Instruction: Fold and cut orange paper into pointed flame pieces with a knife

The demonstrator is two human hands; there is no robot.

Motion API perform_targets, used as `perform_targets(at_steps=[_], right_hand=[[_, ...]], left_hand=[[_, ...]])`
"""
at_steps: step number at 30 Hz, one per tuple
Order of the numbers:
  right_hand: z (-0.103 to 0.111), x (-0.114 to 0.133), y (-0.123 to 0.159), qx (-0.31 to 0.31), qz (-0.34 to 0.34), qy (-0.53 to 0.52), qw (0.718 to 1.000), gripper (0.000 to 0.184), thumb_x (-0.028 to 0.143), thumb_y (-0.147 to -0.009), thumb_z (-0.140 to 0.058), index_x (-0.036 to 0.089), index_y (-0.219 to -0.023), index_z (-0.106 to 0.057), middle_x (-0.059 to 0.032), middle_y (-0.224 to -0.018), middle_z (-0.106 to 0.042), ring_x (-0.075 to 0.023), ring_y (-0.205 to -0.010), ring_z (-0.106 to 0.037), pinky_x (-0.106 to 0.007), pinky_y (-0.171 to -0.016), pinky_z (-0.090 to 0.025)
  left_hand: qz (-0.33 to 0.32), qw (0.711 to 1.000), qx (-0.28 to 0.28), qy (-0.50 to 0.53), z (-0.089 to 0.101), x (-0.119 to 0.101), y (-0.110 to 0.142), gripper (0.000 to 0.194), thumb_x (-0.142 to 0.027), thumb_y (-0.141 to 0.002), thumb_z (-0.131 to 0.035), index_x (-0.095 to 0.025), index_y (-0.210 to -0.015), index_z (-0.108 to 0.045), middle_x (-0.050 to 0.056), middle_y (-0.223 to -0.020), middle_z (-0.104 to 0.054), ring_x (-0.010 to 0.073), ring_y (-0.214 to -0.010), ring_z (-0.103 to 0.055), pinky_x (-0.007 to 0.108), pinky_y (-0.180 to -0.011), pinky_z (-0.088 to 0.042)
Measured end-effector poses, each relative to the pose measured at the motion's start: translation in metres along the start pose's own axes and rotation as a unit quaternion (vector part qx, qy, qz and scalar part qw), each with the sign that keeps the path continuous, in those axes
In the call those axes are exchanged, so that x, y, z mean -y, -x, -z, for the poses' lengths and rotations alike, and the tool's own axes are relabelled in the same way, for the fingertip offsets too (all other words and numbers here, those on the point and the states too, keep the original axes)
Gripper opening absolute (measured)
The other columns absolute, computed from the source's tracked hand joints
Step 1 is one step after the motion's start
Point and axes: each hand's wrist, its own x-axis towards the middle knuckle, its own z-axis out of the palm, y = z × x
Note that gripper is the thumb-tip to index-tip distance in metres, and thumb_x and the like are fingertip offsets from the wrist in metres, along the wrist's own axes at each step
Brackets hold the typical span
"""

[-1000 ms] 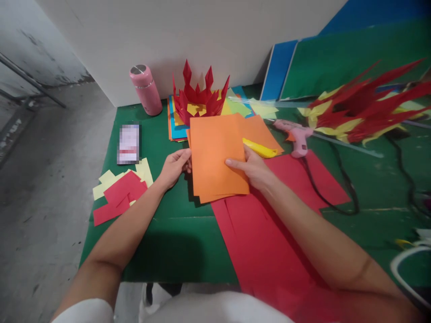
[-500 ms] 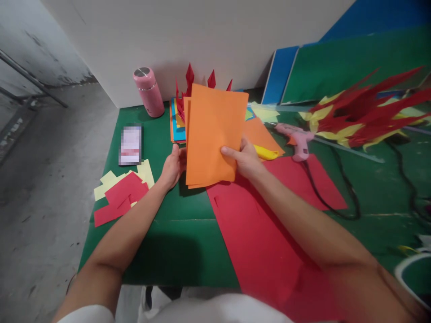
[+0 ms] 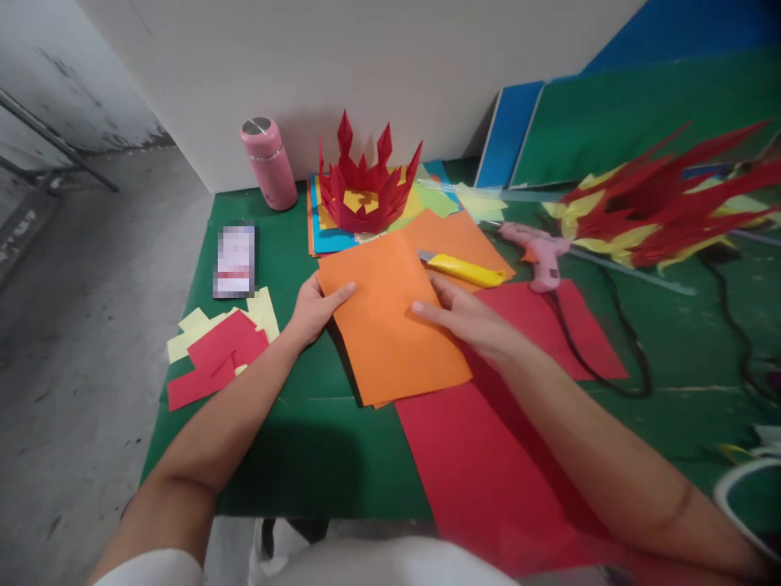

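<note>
Orange rectangular paper sheets [image 3: 390, 317], seen in the one view, from the head, are held in front of the person, over the dark green surface [image 3: 293, 472]; their lower right part overlaps the large bright red paper sheet [image 3: 482, 464]. At least two layers show, slightly out of line along the bottom edge, and a shadow by the left edge suggests that this side stands clear of what lies below.

The left hand [image 3: 313, 309] has a narrow grip at the upper left corner, thumb laid on the top face, the other fingers mostly hidden underneath. At the opposite edge, the right hand [image 3: 469, 321] keeps its thumb flat on the face and its index finger at the rim, so this grip is closed only by the paper's thickness; how firmly it presses, I cannot tell.

Just beyond the right edge, a yellow-handled cutter knife [image 3: 464, 270] rests on another orange paper sheet [image 3: 482, 236]. The pointed red paper crown [image 3: 368, 207] stands farther back.

The step in hand looks like handling and evening up the sheets. The next move probably calls for both hands to bring the edges into line, without creasing the corner or nudging the knife.
</note>
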Motion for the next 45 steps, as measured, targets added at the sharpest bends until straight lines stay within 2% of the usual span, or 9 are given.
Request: perform_targets(at_steps=[6,9,12,18,23,28,36,40,45], right_hand=[[0.01,-0.014,-0.015,-0.01,0.019,-0.025,0.999,0.061,0.039,-0.062,-0.091,0.029,-0.114,-0.061,-0.0053,-0.123,-0.073,-0.0316,-0.105,-0.072,-0.053,-0.093,-0.059],[0.012,-0.016,-0.016,-0.017,0.044,-0.027,0.999,0.062,0.036,-0.059,-0.092,0.03,-0.111,-0.06,-0.0047,-0.124,-0.072,-0.032,-0.111,-0.07,-0.051,-0.092,-0.06],[0.011,-0.017,-0.014,-0.032,0.062,-0.027,0.997,0.062,0.032,-0.056,-0.093,0.03,-0.109,-0.06,-0.004,-0.126,-0.071,-0.0321,-0.114,-0.068,-0.05,-0.092,-0.06],[0.011,-0.017,-0.011,-0.034,0.06,-0.018,0.997,0.056,0.039,-0.061,-0.091,0.031,-0.11,-0.065,-0.0033,-0.12,-0.074,-0.0318,-0.111,-0.07,-0.051,-0.094,-0.059],[0.015,-0.015,-0.01,-0.07,-0.002,-0.003,0.998,0.042,0.06,-0.068,-0.082,0.025,-0.09,-0.076,-0.0081,-0.099,-0.079,-0.0329,-0.098,-0.074,-0.051,-0.089,-0.06],[0.013,-0.015,-0.008,-0.067,-0.016,0.006,0.998,0.039,0.052,-0.062,-0.089,0.023,-0.086,-0.078,-0.008,-0.1,-0.079,-0.0316,-0.09,-0.075,-0.052,-0.089,-0.06],[0.015,-0.02,-0.012,-0.098,0.021,-0.01,0.995,0.037,0.052,-0.062,-0.088,0.024,-0.084,-0.076,-0.0088,-0.101,-0.079,-0.0363,-0.101,-0.073,-0.056,-0.093,-0.057],[0.009,-0.019,-0.009,-0.104,0.029,-0.026,0.994,0.037,0.051,-0.062,-0.089,0.025,-0.085,-0.076,-0.0076,-0.106,-0.079,-0.0349,-0.102,-0.073,-0.054,-0.093,-0.058],[0.003,-0.019,-0.006,-0.09,0.022,-0.041,0.995,0.037,0.049,-0.062,-0.09,0.026,-0.087,-0.076,-0.007,-0.11,-0.078,-0.0344,-0.107,-0.072,-0.053,-0.094,-0.058]], left_hand=[[0.0,1.0,0.027,0.009,-0.002,-0.001,0.0,0.066,-0.046,-0.056,-0.093,-0.018,-0.107,-0.062,0.01,-0.108,-0.074,0.022,-0.091,-0.072,0.034,-0.079,-0.059],[-0.003,1.0,0.022,-0.008,-0.002,-0.001,-0.003,0.057,-0.057,-0.062,-0.086,-0.019,-0.096,-0.062,0.002,-0.085,-0.073,0.0124,-0.065,-0.066,0.024,-0.059,-0.053],[0.009,0.998,0.026,-0.051,-0.002,-0.002,-0.003,0.053,-0.069,-0.07,-0.076,-0.02,-0.084,-0.058,-0.006,-0.057,-0.058,0.0053,-0.038,-0.045,0.019,-0.036,-0.032],[0.02,0.995,0.036,-0.094,-0.004,-0.005,0.0,0.058,-0.076,-0.072,-0.069,-0.022,-0.065,-0.047,-0.008,-0.042,-0.045,0.0047,-0.031,-0.037,0.02,-0.031,-0.024],[0.032,0.995,0.053,-0.077,-0.007,-0.007,0.001,0.058,-0.074,-0.07,-0.072,-0.021,-0.065,-0.05,-0.008,-0.043,-0.045,0.0043,-0.033,-0.038,0.019,-0.033,-0.024],[0.026,0.998,0.037,-0.053,-0.008,-0.008,0.0,0.056,-0.072,-0.068,-0.075,-0.02,-0.069,-0.053,-0.008,-0.046,-0.045,0.0043,-0.036,-0.037,0.019,-0.034,-0.026],[0.013,0.997,0.013,-0.078,-0.005,-0.003,-0.002,0.06,-0.08,-0.078,-0.059,-0.021,-0.065,-0.053,-0.005,-0.046,-0.045,0.0066,-0.038,-0.04,0.02,-0.036,-0.026],[0.001,0.995,0.045,-0.092,-0.008,-0.005,0.003,0.058,-0.076,-0.07,-0.071,-0.02,-0.066,-0.058,-0.005,-0.049,-0.05,0.007,-0.041,-0.043,0.021,-0.038,-0.032],[0.021,0.997,0.013,-0.076,-0.011,-0.005,0.006,0.056,-0.069,-0.063,-0.08,-0.017,-0.076,-0.066,-0.002,-0.061,-0.061,0.008,-0.047,-0.05,0.021,-0.041,-0.037]])
